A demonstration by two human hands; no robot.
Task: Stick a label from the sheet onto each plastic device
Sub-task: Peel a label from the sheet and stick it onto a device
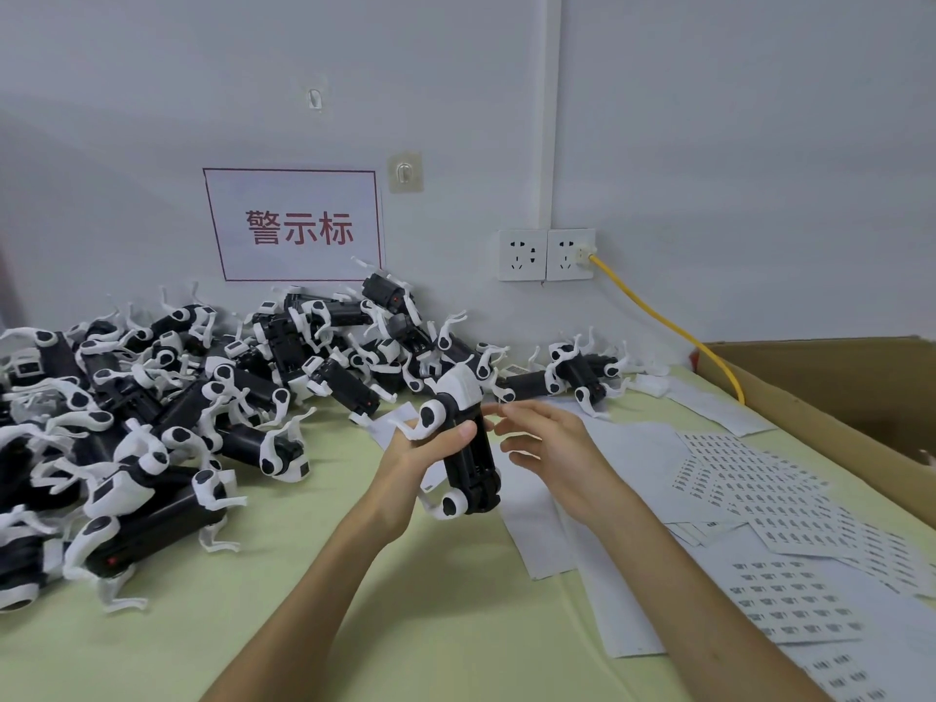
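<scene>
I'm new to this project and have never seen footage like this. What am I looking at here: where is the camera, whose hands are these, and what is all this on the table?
There is no robot here. The single picture comes from a camera worn on a person's head, looking down at their bare hands. The left hand grips one black-and-white plastic device above the pale green table. The right hand reaches toward it; whether its fingertips carry a label is too small to tell. A big pile of devices lies on the left. Label sheets lie on the right, beside a cardboard box.
</scene>
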